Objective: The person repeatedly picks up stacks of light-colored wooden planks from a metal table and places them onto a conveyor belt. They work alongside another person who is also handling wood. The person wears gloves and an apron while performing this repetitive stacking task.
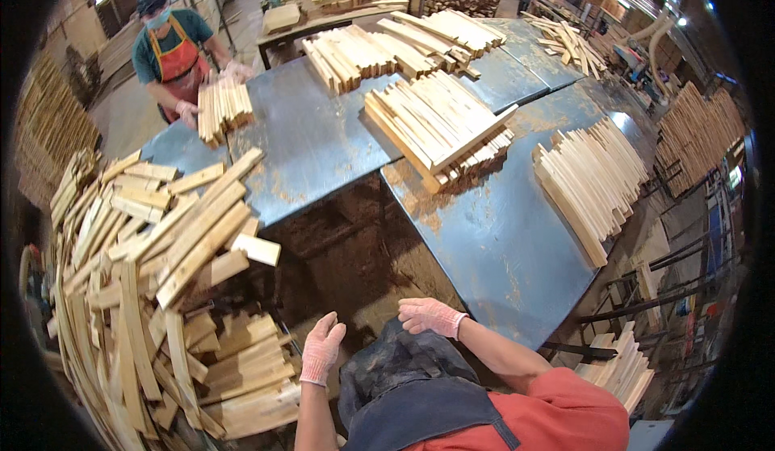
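Both my hands wear pale pinkish knit gloves and are raised in front of my dark apron (416,411). My left hand (322,349) points upward with fingers stretched and holds nothing; it is nearest to the loose heap of wooden slats (204,255) on my left. Across from it, my right hand (430,317) has its fingers loosely bent, with nothing visible in them. It hovers by the near edge of the blue metal table (492,249), apart from any wood. On that table rest a bundle of slats (432,120) with boards laid across and a long row of slats (593,181).
At the far left a co-worker (173,52) in an orange apron handles a slat bundle (224,110). More slat rows (355,54) lie along the table's far side. Shorter wood blocks (246,362) are piled below left. A slat stack (622,370) stands low at right.
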`<action>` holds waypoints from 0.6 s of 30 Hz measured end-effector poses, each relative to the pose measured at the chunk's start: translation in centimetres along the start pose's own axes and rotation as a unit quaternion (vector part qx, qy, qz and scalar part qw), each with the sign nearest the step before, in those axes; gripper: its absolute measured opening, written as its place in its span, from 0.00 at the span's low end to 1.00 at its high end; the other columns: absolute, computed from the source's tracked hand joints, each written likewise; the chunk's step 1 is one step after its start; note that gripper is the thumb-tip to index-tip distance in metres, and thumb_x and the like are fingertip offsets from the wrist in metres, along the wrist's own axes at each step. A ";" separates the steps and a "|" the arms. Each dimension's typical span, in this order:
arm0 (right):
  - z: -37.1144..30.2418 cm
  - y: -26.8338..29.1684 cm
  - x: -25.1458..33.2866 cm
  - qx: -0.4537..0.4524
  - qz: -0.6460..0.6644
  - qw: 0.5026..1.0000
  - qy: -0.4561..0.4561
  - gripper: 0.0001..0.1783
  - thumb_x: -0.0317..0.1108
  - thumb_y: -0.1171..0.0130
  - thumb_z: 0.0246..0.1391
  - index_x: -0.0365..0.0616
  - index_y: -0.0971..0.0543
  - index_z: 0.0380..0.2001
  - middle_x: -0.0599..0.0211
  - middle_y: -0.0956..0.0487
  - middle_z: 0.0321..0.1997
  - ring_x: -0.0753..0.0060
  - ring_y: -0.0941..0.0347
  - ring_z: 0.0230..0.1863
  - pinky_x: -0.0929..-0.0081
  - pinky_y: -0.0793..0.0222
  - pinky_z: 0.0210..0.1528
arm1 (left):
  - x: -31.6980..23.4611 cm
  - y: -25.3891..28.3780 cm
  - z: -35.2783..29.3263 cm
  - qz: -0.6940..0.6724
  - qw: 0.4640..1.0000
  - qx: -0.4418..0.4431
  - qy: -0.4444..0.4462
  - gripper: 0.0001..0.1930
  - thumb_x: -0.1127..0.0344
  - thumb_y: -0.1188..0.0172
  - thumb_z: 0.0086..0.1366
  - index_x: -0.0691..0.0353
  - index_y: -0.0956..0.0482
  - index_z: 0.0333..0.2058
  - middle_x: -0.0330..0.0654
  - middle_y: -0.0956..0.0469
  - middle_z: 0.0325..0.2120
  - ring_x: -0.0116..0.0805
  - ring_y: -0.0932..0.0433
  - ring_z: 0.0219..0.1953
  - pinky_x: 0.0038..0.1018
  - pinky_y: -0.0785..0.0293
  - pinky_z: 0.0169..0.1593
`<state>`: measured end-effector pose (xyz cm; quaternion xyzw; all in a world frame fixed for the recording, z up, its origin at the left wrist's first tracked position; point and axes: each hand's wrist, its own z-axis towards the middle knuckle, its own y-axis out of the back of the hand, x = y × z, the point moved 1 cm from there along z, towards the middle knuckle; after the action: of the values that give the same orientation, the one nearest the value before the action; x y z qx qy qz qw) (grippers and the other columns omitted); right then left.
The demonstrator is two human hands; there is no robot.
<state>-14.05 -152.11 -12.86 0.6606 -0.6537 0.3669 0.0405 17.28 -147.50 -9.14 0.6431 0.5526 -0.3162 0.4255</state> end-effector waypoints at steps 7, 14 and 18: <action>14.8 -1.5 14.6 0.135 0.000 0.991 0.008 0.07 0.37 0.37 0.73 0.55 0.26 0.40 0.84 0.32 0.33 0.86 0.33 0.32 0.80 0.36 0.32 | 1.4 1.8 10.6 -0.179 0.980 0.007 0.087 0.29 0.59 0.34 0.74 0.73 0.22 0.65 0.49 0.17 0.59 0.35 0.19 0.58 0.30 0.26 0.65; 31.9 3.1 40.0 0.011 -0.090 0.987 0.130 0.32 0.44 0.32 0.69 0.42 0.27 0.70 0.74 0.20 0.42 0.77 0.22 0.40 0.75 0.22 0.43 | -5.4 2.8 27.4 -0.250 0.951 -0.051 0.172 0.26 0.59 0.32 0.73 0.68 0.21 0.65 0.45 0.15 0.55 0.31 0.18 0.51 0.28 0.23 0.59; 39.8 5.9 55.5 -0.123 -0.054 0.971 0.198 0.51 0.48 0.27 0.64 0.34 0.39 0.79 0.62 0.19 0.53 0.70 0.20 0.46 0.68 0.20 0.49 | -13.1 3.2 38.1 -0.220 0.947 -0.047 0.230 0.26 0.59 0.33 0.74 0.69 0.20 0.64 0.44 0.15 0.54 0.29 0.17 0.51 0.27 0.23 0.58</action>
<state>-9.01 -220.48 -14.43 0.5990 -0.6365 0.4043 0.2696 20.35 -187.53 -13.75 0.5397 0.7777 -0.2189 0.2367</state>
